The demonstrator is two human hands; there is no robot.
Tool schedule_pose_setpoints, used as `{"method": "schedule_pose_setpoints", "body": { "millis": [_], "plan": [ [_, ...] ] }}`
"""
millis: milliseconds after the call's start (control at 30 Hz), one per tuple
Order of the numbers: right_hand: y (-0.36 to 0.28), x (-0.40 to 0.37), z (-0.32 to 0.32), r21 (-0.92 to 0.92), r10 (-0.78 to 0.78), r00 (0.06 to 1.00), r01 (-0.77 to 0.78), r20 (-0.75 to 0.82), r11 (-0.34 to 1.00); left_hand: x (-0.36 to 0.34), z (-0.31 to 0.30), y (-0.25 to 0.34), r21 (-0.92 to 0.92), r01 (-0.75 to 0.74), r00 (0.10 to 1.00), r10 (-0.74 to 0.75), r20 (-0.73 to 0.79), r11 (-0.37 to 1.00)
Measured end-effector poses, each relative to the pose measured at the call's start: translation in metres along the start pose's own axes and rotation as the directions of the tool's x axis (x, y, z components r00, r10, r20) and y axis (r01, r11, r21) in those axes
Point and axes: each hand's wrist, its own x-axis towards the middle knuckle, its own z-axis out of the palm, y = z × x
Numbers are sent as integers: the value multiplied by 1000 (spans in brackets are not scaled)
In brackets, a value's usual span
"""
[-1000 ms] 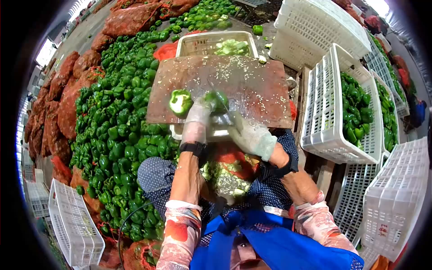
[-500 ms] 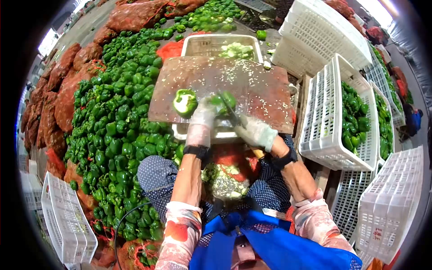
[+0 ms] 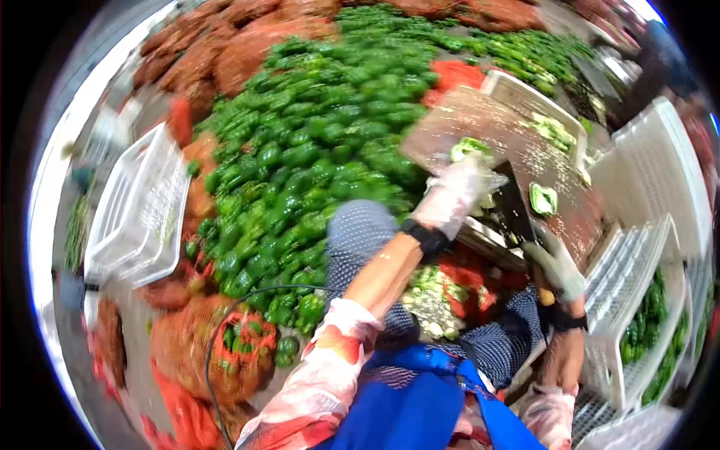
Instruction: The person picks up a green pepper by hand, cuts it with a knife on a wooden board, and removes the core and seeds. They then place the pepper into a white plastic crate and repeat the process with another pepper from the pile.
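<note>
My right hand (image 3: 556, 262), in a pale glove, grips a knife (image 3: 513, 201) whose broad dark blade points up and away over the near edge of the cutting board (image 3: 439, 127). My left hand (image 3: 459, 191), also gloved, is left of the blade at the same edge. Its fingers are smeared by motion, so what they hold cannot be made out. Just beyond it lies a cut green pepper (image 3: 470, 148), partly hidden by the hand. Another cut pepper (image 3: 543, 199) shows its pale inside on the board, right of the blade. Small pale seeds dot the wood.
Whole green peppers (image 3: 300, 180) form a large heap on the left. A crate (image 3: 517, 91) under the board holds pale scraps (image 3: 553, 133). Pepper trimmings (image 3: 433, 304) lie between my knees. White crates (image 3: 142, 214) stand left and right. Orange mesh sacks (image 3: 259, 56) line the back.
My view has swung left, so the board now appears further right. My hands have moved apart, and a second cut pepper piece now lies on the board right of the blade.
</note>
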Motion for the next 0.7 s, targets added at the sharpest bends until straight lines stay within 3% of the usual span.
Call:
{"method": "schedule_pose_setpoints", "body": {
  "millis": [67,133,167,233,300,400,433,467,500,567,600,633,700],
  "plan": [
    [2,8,9,-9,38,998,-37,50,999,-3,-43,7,-402,-130,990,99,-99,906],
    [18,21,13,-30,51,998,-50,38,998,-25,-98,31,-397,-114,988,60,-145,911],
    [25,25,11,-47,82,997,-83,-15,995,-54,-137,78,-191,8,985,-40,-166,982],
    [54,35,2,168,135,986,-118,-93,979,-68,-191,70,-173,1,944,-58,-326,985],
    [43,33,-5,271,200,975,-167,-100,948,-79,-247,17,-294,-36,888,-104,-448,955],
    [36,36,-17,83,177,971,-165,-159,983,-85,-310,-106,-230,268,763,-352,-542,935],
    [41,37,-14,122,207,961,-187,-183,975,-85,-315,-148,-232,403,684,-460,-566,885],
    [44,39,-12,160,236,950,-206,-206,966,-82,-316,-196,245,437,813,-264,-520,865],
    [46,41,-9,198,263,937,-219,-231,955,-75,-313,-234,669,340,924,-104,-367,661],
    [68,43,-10,150,215,940,-180,-266,972,-46,-272,-264,720,342,935,-292,-199,604],
    [56,42,-7,203,281,927,-234,-247,951,-53,-246,-281,113,261,916,-209,-343,959],
    [43,41,-5,256,345,910,-286,-228,923,-23,-235,-289,439,451,892,-377,-249,777],
    [50,42,-13,171,363,913,-334,-184,927,0,-195,-272,312,395,897,-289,-334,864]
  ]
}}
